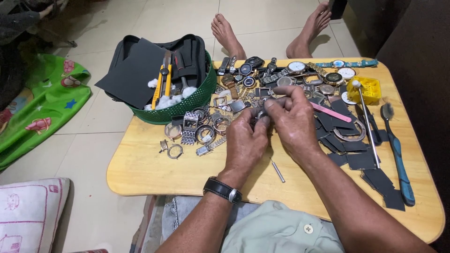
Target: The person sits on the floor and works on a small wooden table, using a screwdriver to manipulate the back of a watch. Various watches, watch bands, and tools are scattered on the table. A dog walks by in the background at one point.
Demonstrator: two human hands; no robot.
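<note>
Small watch part (260,114) pinched between fingers of left hand (244,140) and right hand (294,122). Wooden surface (140,168) strewn with watches; green basket (187,104) at ten o'clock, tiled floor (117,117) around.

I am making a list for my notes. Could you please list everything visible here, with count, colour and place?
table: one, light wood, centre
basket: one, green, table's far left corner, holds black bag
cutter: one, yellow, in basket
watches: many, metal and black, far side of table
cases: several, silver, left of hands
black pieces: many, right side
toothbrush: one, blue, right edge
yellow box: one, far right
pin: one, silver, below hands
pillow: one, white, floor
feet: two, beyond table
left hand: pinching small watch part
right hand: pinching the same part
</note>
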